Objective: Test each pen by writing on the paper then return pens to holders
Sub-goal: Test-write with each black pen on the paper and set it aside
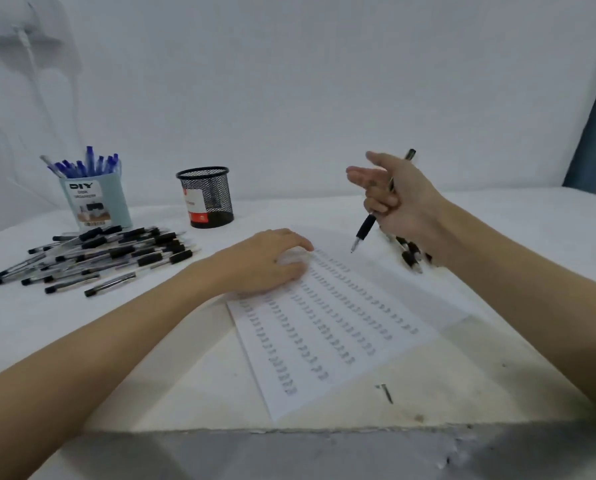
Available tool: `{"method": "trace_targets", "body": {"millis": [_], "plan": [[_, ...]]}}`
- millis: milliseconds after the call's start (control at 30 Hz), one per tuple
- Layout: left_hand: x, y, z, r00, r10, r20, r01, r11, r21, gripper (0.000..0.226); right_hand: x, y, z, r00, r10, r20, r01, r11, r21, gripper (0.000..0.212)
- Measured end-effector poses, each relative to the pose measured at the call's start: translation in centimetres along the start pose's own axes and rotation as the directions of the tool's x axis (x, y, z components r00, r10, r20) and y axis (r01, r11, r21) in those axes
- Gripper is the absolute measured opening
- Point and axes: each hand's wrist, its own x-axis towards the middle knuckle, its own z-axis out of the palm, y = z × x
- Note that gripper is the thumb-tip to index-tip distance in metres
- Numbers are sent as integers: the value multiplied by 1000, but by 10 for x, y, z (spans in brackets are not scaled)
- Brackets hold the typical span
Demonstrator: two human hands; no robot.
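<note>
A white sheet of paper (327,327) covered with rows of small written marks lies on the table in front of me. My left hand (265,261) rests flat on its upper left corner. My right hand (398,199) is raised above the paper's upper right, gripping a black pen (365,230) with its tip pointing down, clear of the sheet. A pile of black pens (109,254) lies at the left. Behind it stands a pale blue holder (95,202) full of blue pens (82,164). A black mesh holder (206,197) stands beside it.
A few more black pens (410,254) lie on the table under my right wrist. The table's front edge (289,431) runs near the bottom. A small dark mark (386,393) shows on the table near the paper's lower right. A white wall rises behind.
</note>
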Motion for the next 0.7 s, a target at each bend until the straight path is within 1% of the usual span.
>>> {"method": "trace_targets", "body": {"millis": [33,67,100,133,200,233,267,333,367,400,467,500,533,567,633,700], "plan": [[5,1,1,999,-12,38,12,1000,-6,39,0,1,-4,1000,9,10,-9,1000,-7,34],[11,1,3,997,-15,70,15,1000,-9,42,2,1,-8,999,28,26,-27,999,-31,39],[14,-1,4,996,-11,89,12,1000,-14,44,3,2,-13,998,50,42,-46,994,-97,47],[17,-3,6,995,-4,98,6,1000,-13,47,4,2,-18,996,77,48,-66,977,-200,56],[20,-9,7,995,-4,99,1,1000,31,59,4,6,-26,991,127,50,-99,919,-382,70],[21,-12,7,995,-12,99,5,998,65,65,5,8,-28,991,124,52,-91,903,-420,69],[22,-14,7,995,-19,98,10,996,93,68,5,12,-28,993,102,57,-67,898,-434,61],[22,-16,8,997,-6,83,-1,996,91,69,5,22,-25,998,41,52,-14,900,-437,30],[22,-17,10,998,7,64,-12,998,67,70,5,28,-23,999,20,30,-6,910,-413,20],[22,-19,13,999,22,38,-23,999,34,72,6,34,-22,1000,30,8,-25,932,-363,19],[21,-21,17,999,39,-11,-39,999,-15,73,7,42,-18,996,90,-15,-91,971,-222,31],[21,-22,18,999,40,-19,-40,999,-30,73,7,45,-18,995,101,-8,-101,975,-197,36],[21,-22,19,999,39,-21,-40,998,-38,74,7,46,-18,997,82,1,-80,971,-223,38],[20,-22,19,999,38,-22,-39,998,-45,75,7,48,-18,999,43,7,-39,960,-278,34],[20,-21,18,999,38,-26,-39,997,-59,76,9,50,-21,996,-87,9,82,893,-442,24],[20,-22,19,999,38,-31,-40,997,-67,76,13,50,-26,975,-223,17,189,779,-598,35]]}}
